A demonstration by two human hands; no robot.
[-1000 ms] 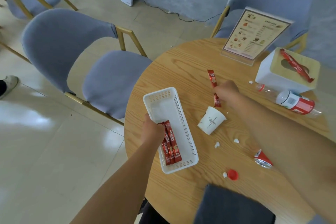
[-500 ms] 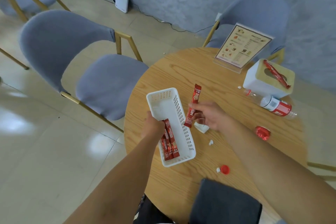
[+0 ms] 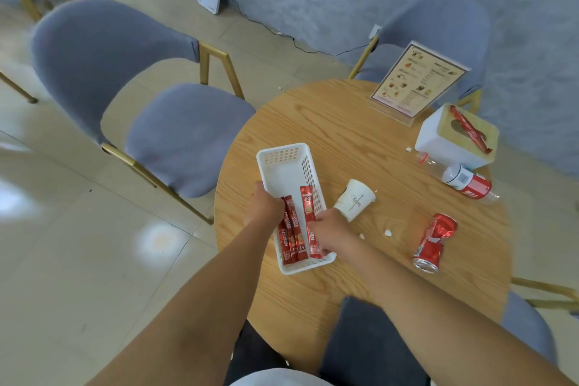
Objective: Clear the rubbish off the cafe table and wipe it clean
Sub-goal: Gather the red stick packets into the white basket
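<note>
A white slotted basket [image 3: 283, 166] lies on the round wooden table [image 3: 344, 131] near its left edge. My left hand [image 3: 266, 205] grips the basket's left wall. Red coffee sachets [image 3: 291, 229] lie inside it. My right hand [image 3: 330, 230] reaches over the right wall and holds one more red sachet [image 3: 308, 213] down in the basket. A tipped paper cup [image 3: 355, 199], a crushed red can [image 3: 434, 241], a lying plastic bottle [image 3: 463, 180] and small paper scraps [image 3: 388, 232] are scattered to the right.
A white tissue box [image 3: 451, 142] with a red sachet [image 3: 466, 127] on top and a menu stand [image 3: 418, 80] sit at the table's far right. A dark grey cloth [image 3: 369, 345] lies at the near edge. Grey padded chairs [image 3: 125, 88] surround the table.
My right hand picked a sachet up from beside the cup, carried it left and lowered it into the basket. The left hand stayed on the basket.
</note>
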